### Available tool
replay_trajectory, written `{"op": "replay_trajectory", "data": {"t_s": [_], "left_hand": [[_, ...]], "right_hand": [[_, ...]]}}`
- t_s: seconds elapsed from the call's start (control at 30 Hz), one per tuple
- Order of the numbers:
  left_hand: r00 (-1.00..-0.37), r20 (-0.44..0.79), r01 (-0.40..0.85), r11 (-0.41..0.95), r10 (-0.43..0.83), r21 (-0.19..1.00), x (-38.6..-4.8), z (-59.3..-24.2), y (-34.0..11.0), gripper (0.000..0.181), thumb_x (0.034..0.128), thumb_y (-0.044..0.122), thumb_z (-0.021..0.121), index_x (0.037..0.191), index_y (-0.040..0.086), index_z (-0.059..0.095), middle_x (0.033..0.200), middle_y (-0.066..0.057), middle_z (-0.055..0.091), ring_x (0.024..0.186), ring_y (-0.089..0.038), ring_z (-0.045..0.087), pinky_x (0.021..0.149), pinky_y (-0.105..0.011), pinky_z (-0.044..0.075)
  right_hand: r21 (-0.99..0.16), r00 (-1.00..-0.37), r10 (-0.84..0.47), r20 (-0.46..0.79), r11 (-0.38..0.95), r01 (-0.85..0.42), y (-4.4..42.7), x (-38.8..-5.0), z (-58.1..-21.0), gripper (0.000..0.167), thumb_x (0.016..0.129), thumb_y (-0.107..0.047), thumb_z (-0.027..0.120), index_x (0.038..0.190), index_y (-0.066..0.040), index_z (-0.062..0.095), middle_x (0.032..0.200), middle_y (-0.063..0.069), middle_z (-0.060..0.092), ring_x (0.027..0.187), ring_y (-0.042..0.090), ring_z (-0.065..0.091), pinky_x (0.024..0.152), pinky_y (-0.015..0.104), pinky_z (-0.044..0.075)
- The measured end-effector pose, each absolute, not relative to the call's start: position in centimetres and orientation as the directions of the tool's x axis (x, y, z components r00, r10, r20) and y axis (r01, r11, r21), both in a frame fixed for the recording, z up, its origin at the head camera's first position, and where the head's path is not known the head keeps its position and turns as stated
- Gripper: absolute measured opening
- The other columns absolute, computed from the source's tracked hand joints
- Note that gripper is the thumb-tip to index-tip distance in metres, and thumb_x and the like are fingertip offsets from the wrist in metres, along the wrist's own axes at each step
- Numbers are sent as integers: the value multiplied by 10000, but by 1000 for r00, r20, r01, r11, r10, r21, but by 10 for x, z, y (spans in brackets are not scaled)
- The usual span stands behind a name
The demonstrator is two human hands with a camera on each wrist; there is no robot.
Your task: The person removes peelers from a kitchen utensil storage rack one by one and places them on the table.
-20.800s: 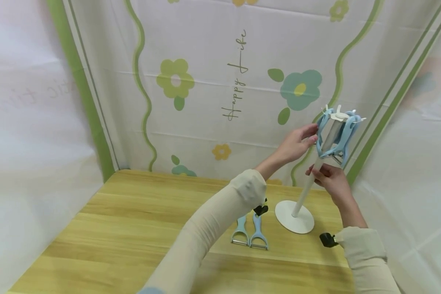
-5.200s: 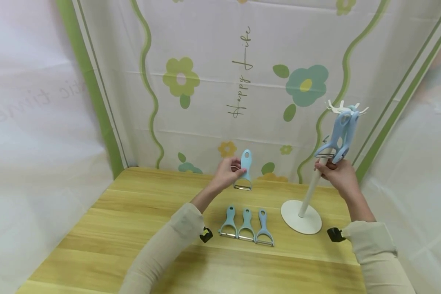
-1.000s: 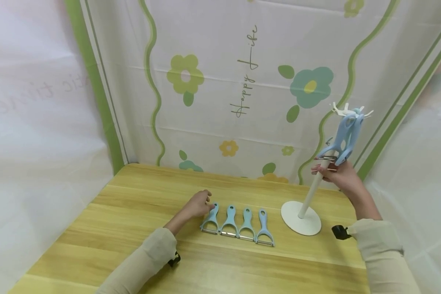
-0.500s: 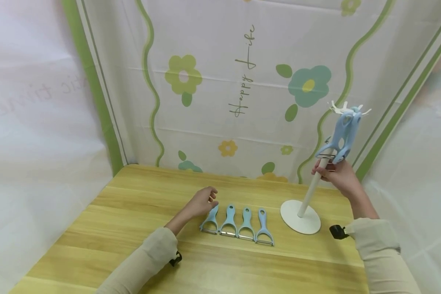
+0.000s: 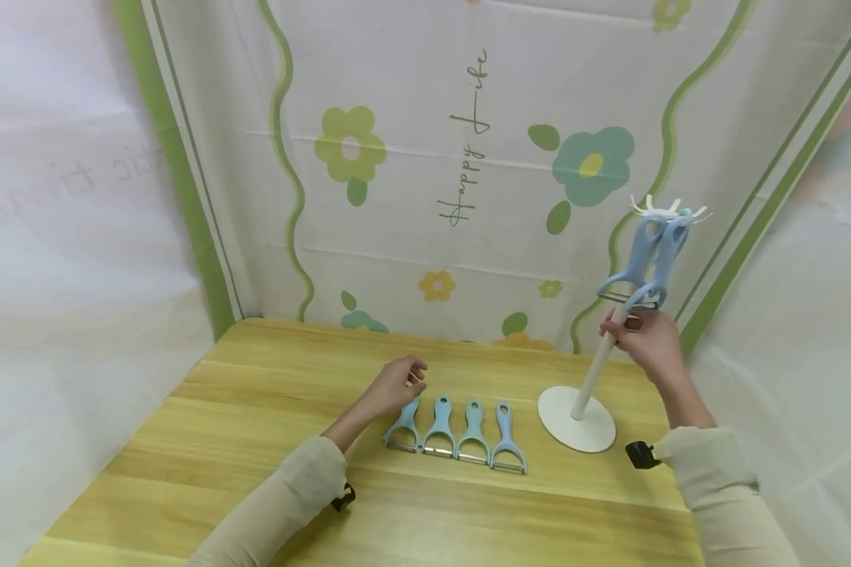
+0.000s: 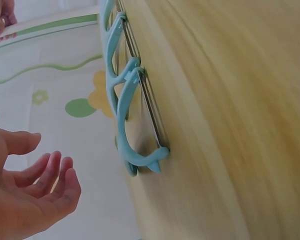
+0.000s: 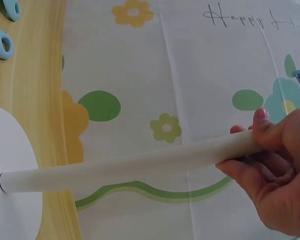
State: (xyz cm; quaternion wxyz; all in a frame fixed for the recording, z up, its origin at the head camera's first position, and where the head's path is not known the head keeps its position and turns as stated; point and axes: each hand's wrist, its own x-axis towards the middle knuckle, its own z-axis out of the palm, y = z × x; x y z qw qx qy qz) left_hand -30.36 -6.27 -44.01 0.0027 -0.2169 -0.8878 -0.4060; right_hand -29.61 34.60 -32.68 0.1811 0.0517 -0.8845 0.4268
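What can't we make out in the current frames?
- Leftmost table peeler, handle tip: head view, hidden by the left hand.
- Hanging peelers, exact count: head view, front ones overlap whatever is behind.
- Stand, upper end: right wrist view, cut off by the right edge.

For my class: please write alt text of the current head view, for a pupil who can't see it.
A person's right hand grips a white stand hung with blue peelers, while the left hand, holding nothing, is close to the leftmost of four peelers lined up on a wooden table. A flowered cloth reading "Happy Life" hangs behind.
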Motion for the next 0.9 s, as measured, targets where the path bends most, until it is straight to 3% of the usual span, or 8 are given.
{"op": "replay_trajectory", "data": {"t_s": [0.1, 0.37, 0.57, 0.9], "left_hand": [[-904, 189, 393, 573, 383, 719, -305, -439, -57, 273, 957, 42, 632, 1222, -15, 605, 1057, -113, 672, 997, -247, 661, 853, -347, 570], [-867, 250, 471, 546, 432, 693, -311, -428, -38, 249, 955, 29, 628, 1198, -26, 616, 1042, -121, 687, 984, -251, 676, 851, -338, 579], [-846, 260, 504, 538, 465, 676, -317, -420, -18, 238, 967, 66, 632, 1191, -13, 632, 1054, -108, 701, 1003, -233, 680, 859, -314, 580], [-821, 245, 479, 388, 516, 787, -324, -381, 32, 284, 1010, 135, 587, 1274, 29, 594, 1197, -107, 672, 1152, -242, 639, 977, -315, 542]], "right_hand": [[-718, -917, 119, 380, 663, -211, 344, -295, -329, 265, 943, -198, 694, 1033, 51, 686, 822, -58, 736, 727, -159, 601, 623, 120, 541], [-673, -883, 177, 434, 715, -188, 340, -296, -335, 317, 923, -220, 723, 1028, 78, 703, 973, 274, 737, 647, -223, 524, 555, 98, 503], [-659, -879, 172, 444, 727, -191, 340, -297, -336, 329, 913, -213, 735, 1053, 83, 704, 1015, 300, 720, 641, -247, 500, 559, 83, 497], [-679, -892, 174, 417, 712, -178, 342, -296, -334, 345, 923, -230, 723, 1072, 79, 698, 1038, 291, 721, 671, -219, 523, 578, 84, 503]]}}
